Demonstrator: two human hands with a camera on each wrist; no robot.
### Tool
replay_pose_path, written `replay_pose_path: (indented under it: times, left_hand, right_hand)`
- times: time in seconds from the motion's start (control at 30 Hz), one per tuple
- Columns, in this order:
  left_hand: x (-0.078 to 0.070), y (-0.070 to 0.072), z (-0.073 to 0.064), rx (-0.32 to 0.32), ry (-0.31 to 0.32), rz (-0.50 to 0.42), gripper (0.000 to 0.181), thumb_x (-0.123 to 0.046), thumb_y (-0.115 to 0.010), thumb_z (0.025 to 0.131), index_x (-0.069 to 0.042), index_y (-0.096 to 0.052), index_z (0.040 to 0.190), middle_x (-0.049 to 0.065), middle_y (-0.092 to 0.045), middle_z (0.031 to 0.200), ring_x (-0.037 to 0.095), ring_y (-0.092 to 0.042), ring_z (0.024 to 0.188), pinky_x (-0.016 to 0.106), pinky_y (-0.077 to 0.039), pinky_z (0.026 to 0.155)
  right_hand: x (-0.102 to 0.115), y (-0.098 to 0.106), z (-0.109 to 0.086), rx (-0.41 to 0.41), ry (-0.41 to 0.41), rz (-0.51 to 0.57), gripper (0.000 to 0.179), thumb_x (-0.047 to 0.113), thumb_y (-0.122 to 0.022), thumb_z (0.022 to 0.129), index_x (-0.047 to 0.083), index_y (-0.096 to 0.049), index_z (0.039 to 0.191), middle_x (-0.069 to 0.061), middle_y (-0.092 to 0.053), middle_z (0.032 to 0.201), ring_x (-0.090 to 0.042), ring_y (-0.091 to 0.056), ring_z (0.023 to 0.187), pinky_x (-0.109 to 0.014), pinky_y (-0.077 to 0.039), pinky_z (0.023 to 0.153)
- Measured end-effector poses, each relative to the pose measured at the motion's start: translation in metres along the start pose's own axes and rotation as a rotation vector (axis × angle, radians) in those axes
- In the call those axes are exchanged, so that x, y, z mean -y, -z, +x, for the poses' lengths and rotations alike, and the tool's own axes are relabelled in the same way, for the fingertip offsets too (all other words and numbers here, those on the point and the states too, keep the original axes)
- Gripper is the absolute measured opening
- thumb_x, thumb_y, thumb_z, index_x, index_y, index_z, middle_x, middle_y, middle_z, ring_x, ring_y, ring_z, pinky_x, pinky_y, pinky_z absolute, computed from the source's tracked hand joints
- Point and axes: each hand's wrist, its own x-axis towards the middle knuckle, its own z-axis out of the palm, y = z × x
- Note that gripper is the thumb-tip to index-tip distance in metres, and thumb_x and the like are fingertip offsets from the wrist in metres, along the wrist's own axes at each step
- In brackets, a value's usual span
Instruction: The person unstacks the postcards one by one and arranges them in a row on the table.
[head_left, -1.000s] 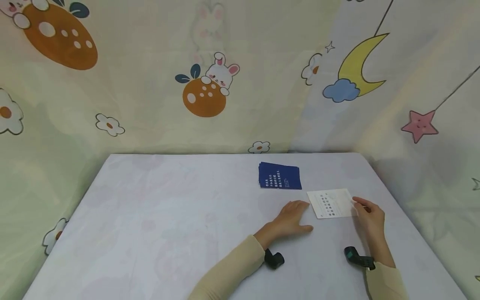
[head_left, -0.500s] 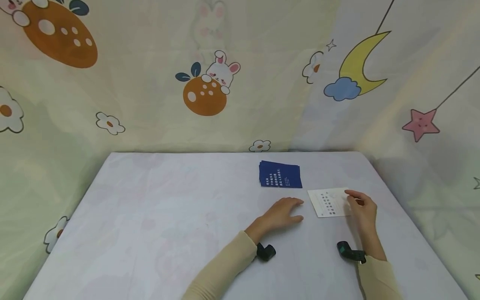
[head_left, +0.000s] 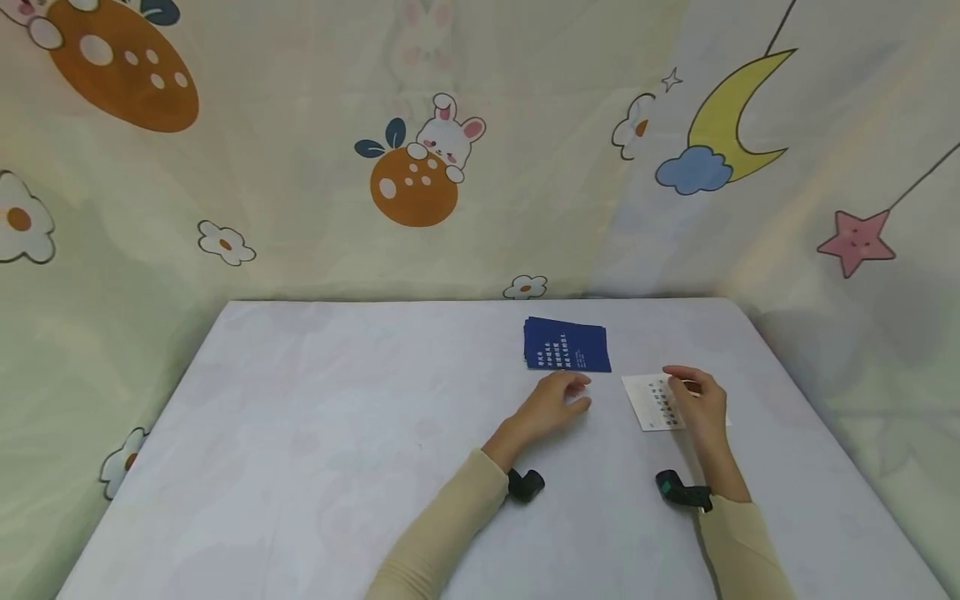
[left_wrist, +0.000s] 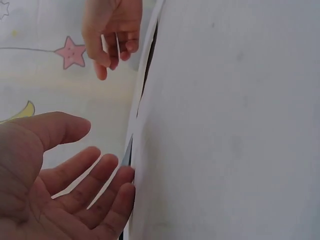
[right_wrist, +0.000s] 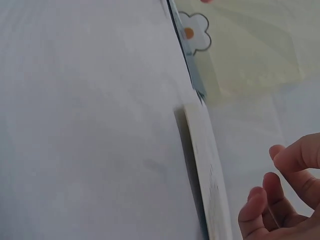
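Note:
A pile of dark blue cards [head_left: 566,345] with white print lies toward the back of the table. Right of it and nearer lies a white pile [head_left: 647,403] with rows of dark characters, partly behind my right hand [head_left: 699,407]. Seen from the right wrist, this white pile [right_wrist: 206,172] shows a pale side edge with some thickness. My right hand hovers over it, fingers loosely bent and holding nothing. Just in front of the blue cards is my left hand [head_left: 547,405]. From the left wrist, the left hand [left_wrist: 75,185] has relaxed, parted fingers and an empty palm.
The table [head_left: 360,400] wears a white cover. Patterned cloth [head_left: 300,167] hangs behind and at both sides of it. A small black camera sits on the left wrist [head_left: 527,486], another on the right wrist [head_left: 682,490].
My right hand has left the white pile's right edge and shifted left over its print. My left hand has drawn back left from the white pile toward the front of the blue cards.

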Motion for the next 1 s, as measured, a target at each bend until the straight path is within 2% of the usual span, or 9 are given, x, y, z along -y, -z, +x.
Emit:
replay_pose_path:
  times: [0.13,0.2,0.3,0.37,0.47,0.53,0.7,0.83,1.0]
  left_hand:
    - [0.0,0.008,0.001,-0.059,0.015,0.003,0.034,-0.018,-0.061,0.096,-0.007,-0.06,0.128,0.006,-0.062,0.122,0.015,-0.056,0.113,0.024,-0.045,0.099]
    - [-0.001,0.013,0.0,-0.105,0.02,-0.002,0.033,-0.017,-0.06,0.096,-0.008,-0.061,0.127,0.005,-0.062,0.122,0.016,-0.056,0.115,0.027,-0.044,0.101]
    - [0.002,0.021,0.002,-0.179,0.03,0.031,0.032,-0.017,-0.061,0.096,-0.009,-0.062,0.127,0.005,-0.06,0.124,0.019,-0.053,0.119,0.031,-0.042,0.103]
    - [0.005,0.025,0.004,-0.218,0.057,0.066,0.034,-0.018,-0.061,0.095,-0.011,-0.061,0.128,0.006,-0.058,0.126,0.02,-0.051,0.121,0.032,-0.041,0.105]
    - [0.013,0.03,0.006,-0.255,0.111,0.085,0.04,-0.018,-0.063,0.093,-0.011,-0.057,0.132,0.008,-0.054,0.131,0.023,-0.046,0.125,0.036,-0.041,0.105]
    - [0.018,0.032,0.007,-0.281,0.141,0.063,0.045,-0.018,-0.064,0.092,-0.008,-0.054,0.135,0.011,-0.05,0.134,0.027,-0.042,0.127,0.039,-0.04,0.105]
    - [0.032,0.033,0.008,-0.342,0.194,0.01,0.054,-0.017,-0.067,0.089,-0.003,-0.048,0.138,0.017,-0.044,0.136,0.032,-0.034,0.131,0.044,-0.036,0.107]
    - [0.042,0.034,0.006,-0.387,0.192,0.016,0.049,-0.013,-0.067,0.088,-0.001,-0.052,0.133,0.016,-0.048,0.132,0.033,-0.035,0.13,0.044,-0.033,0.108]
    - [0.047,0.034,0.003,-0.424,0.19,-0.009,0.042,-0.012,-0.066,0.087,0.0,-0.059,0.127,0.016,-0.049,0.13,0.033,-0.035,0.13,0.045,-0.033,0.109]
  right_hand:
    - [0.003,-0.006,-0.001,0.064,0.008,0.021,0.034,0.022,-0.051,0.099,0.001,-0.061,0.125,-0.005,-0.056,0.118,-0.007,-0.05,0.092,-0.016,-0.043,0.074]
    - [0.004,-0.009,0.0,0.081,0.03,0.044,0.033,0.019,-0.052,0.099,0.0,-0.062,0.123,-0.004,-0.059,0.114,-0.005,-0.054,0.086,-0.013,-0.046,0.069]
    - [0.006,-0.014,0.002,0.102,0.057,0.075,0.031,0.016,-0.054,0.098,-0.002,-0.062,0.121,-0.004,-0.062,0.111,0.0,-0.056,0.082,-0.012,-0.049,0.07]
    - [0.008,-0.019,0.003,0.119,0.075,0.086,0.03,0.013,-0.054,0.097,-0.004,-0.063,0.12,-0.01,-0.064,0.112,0.002,-0.057,0.08,-0.012,-0.05,0.07]
    - [0.013,-0.026,0.004,0.14,0.102,0.073,0.031,0.013,-0.053,0.098,-0.005,-0.062,0.12,-0.017,-0.062,0.12,0.001,-0.055,0.088,-0.01,-0.048,0.074]
    - [0.015,-0.032,0.005,0.142,0.113,0.06,0.031,0.014,-0.052,0.098,-0.005,-0.062,0.121,-0.02,-0.06,0.125,-0.006,-0.055,0.096,-0.011,-0.045,0.078]
    - [0.018,-0.047,0.007,0.194,0.107,0.044,0.033,0.013,-0.051,0.098,-0.003,-0.059,0.125,-0.021,-0.054,0.13,-0.025,-0.049,0.116,-0.027,-0.042,0.091]
    - [0.02,-0.055,0.007,0.273,0.14,0.028,0.035,0.008,-0.051,0.097,-0.005,-0.055,0.129,-0.024,-0.05,0.133,-0.034,-0.047,0.122,-0.043,-0.04,0.104]
    - [0.019,-0.056,0.007,0.298,0.18,-0.013,0.038,0.006,-0.05,0.096,-0.007,-0.052,0.132,-0.028,-0.046,0.136,-0.04,-0.044,0.126,-0.05,-0.036,0.108]
